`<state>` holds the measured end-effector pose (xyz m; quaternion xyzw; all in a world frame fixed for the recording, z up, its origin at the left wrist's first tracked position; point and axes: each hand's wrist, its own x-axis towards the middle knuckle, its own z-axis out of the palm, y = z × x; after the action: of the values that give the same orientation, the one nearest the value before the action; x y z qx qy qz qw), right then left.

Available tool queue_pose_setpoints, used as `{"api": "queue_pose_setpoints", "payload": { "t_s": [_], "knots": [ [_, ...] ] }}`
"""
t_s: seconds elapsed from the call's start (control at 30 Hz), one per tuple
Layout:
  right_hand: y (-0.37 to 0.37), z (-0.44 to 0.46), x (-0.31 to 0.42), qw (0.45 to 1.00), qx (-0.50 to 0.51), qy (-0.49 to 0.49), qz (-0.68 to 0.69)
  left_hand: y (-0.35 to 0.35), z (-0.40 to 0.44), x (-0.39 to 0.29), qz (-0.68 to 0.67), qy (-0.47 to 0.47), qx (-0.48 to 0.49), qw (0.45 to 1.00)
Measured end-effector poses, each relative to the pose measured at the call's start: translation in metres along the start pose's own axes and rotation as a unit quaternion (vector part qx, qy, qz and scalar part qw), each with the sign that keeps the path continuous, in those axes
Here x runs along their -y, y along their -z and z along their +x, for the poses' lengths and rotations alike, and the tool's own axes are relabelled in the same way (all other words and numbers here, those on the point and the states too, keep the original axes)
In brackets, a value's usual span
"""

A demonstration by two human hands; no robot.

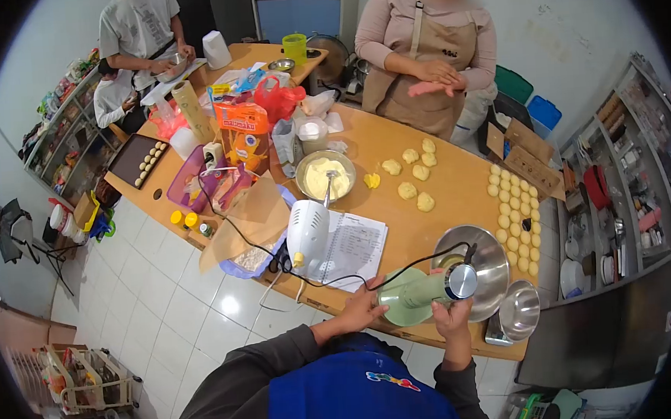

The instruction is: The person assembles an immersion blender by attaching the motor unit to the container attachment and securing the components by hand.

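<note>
At the table's near edge, my left hand [358, 309] grips the left rim of a pale green bowl [402, 301]. My right hand [454, 319] is wrapped round a light green cylindrical bottle [433, 289] with a silver cap, tilted over the bowl. A large steel bowl [489, 269] sits just beyond the bottle, and a smaller steel bowl [519, 311] rests on a scale to its right. Left of my hands, a white hand mixer [308, 230] lies by an open notebook [357, 246], its beater end reaching a steel bowl of pale yellow mixture [322, 176].
Dough lumps [407, 190] and rows of small dough balls [514, 221] lie on the table [362, 135]. A black cable crosses near my hands. A co-worker [429, 50] stands across; two other people are at the back left. Bags and a purple basket [188, 180] crowd the left side.
</note>
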<state>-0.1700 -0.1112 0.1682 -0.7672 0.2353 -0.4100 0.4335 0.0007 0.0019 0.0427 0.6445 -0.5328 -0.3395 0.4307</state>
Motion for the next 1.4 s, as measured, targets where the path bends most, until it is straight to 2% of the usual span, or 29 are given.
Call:
{"api": "queue_pose_setpoints", "payload": {
  "t_s": [0.1,0.2,0.4,0.5,0.6,0.7,0.73,1.03,1.13,1.23,1.33,1.4],
  "knots": [
    [0.0,0.002,0.005,1.0,0.007,0.015,-0.003,-0.001,0.0,0.0,0.027,-0.007,0.006,1.0],
    [0.0,0.002,0.004,1.0,0.003,0.018,-0.001,0.0,-0.001,-0.003,0.011,0.029,0.0,1.0],
    [0.006,0.006,0.004,0.994,0.019,0.064,-0.086,0.008,0.001,-0.015,0.079,0.052,0.04,0.995],
    [0.006,0.005,0.001,0.996,0.017,0.056,-0.073,0.011,0.0,-0.019,0.054,0.065,0.044,0.995],
    [0.005,0.006,0.007,0.996,0.02,0.039,-0.077,0.004,-0.001,-0.009,0.022,0.037,0.014,0.999],
    [0.007,0.006,0.011,0.997,0.034,0.036,-0.053,0.002,-0.001,-0.008,0.005,0.06,0.013,0.998],
    [0.01,0.002,0.0,0.996,0.054,0.038,-0.059,0.001,-0.001,-0.003,0.03,0.019,0.018,0.999],
    [0.002,0.0,0.005,1.0,0.005,0.011,-0.003,0.001,0.0,-0.001,0.025,0.017,0.017,0.999],
    [0.001,0.0,0.006,0.997,0.0,0.021,-0.07,0.003,0.0,-0.005,0.019,0.018,0.013,1.0],
    [0.0,0.002,0.011,0.995,-0.01,0.038,-0.086,0.011,0.001,-0.022,0.12,0.053,0.044,0.99],
    [0.005,0.001,0.005,0.991,0.027,0.063,-0.116,0.01,0.004,-0.026,0.145,0.107,0.048,0.982],
    [0.004,0.001,0.005,0.991,0.023,0.065,-0.117,0.01,0.004,-0.018,0.142,0.093,0.06,0.984]
  ]
}}
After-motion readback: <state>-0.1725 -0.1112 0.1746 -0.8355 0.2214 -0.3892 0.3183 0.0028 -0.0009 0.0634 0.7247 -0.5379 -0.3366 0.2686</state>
